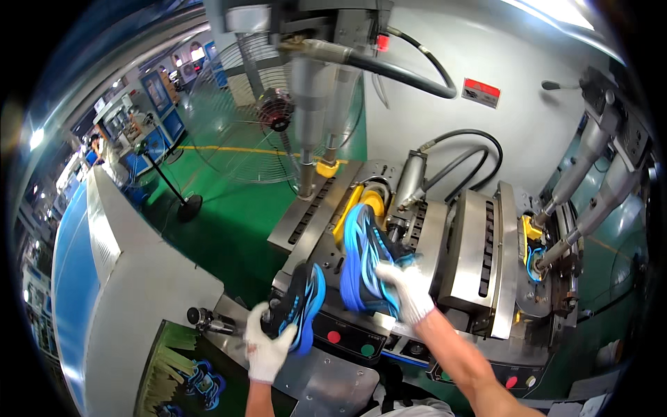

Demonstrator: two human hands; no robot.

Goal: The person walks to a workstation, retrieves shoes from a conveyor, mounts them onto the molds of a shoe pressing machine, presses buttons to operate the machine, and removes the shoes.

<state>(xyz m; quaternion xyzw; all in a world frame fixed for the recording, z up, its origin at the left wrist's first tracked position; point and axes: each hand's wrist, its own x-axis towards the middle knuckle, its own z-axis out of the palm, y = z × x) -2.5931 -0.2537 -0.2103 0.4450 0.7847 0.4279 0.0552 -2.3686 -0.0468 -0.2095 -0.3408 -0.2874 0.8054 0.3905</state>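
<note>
My left hand (267,347), in a white knit glove, grips a black sneaker (295,306) with a thick blue sole by its near end. This shoe is tilted on its side in front of the machine. Also gloved, my right hand (407,290) is closed round the near part of a second sneaker (363,260), black with a light-blue and violet sole. The second shoe stands tilted, its sole facing left, at the machine's left station beside a yellow part (373,201). My fingers partly hide both shoes.
Steel press blocks (472,254) stand to the right. Another blue-edged shoe (535,263) sits at the right station under metal rods. Red and green buttons (334,337) line the front panel. At lower left, more sneakers (203,382) lie on a dark green mat. A fan (274,111) stands behind.
</note>
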